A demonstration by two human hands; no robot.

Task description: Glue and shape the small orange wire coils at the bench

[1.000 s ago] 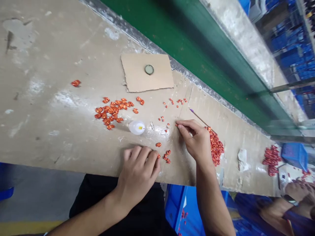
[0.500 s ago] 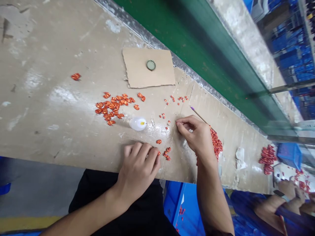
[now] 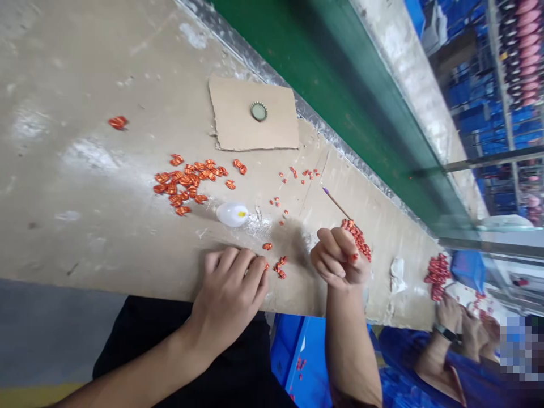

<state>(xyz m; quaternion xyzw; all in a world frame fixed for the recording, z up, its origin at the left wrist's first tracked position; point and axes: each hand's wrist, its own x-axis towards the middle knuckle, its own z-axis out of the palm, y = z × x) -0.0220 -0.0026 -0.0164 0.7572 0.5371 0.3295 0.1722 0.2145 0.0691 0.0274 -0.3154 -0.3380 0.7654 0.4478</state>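
Note:
My left hand [image 3: 233,286] rests on the table's near edge with curled fingers. A small orange-red piece [image 3: 266,266] shows at its index finger and thumb. My right hand [image 3: 340,258] is raised above the table, closed, with a tiny red piece [image 3: 353,258] showing at its fingers. Beside the left hand lie a striped orange piece [image 3: 267,246] and a few more [image 3: 280,267]. A white squeeze bottle [image 3: 232,215] with a yellow tip lies beyond it. Tiny red bits [image 3: 286,212] are scattered farther off.
A larger heap of orange pieces [image 3: 182,184] lies to the left. Cardboard [image 3: 229,124] carries a bottle cap [image 3: 259,111]. A purple-ended stick [image 3: 337,203] touches a red pile [image 3: 359,238]. A green belt [image 3: 323,73] borders the table. A co-worker's hands [image 3: 450,317] are at right.
My right hand has lifted from among the tiny red bits, moved nearer to me and turned, a tiny red piece now showing at its fingers. My left hand keeps its place.

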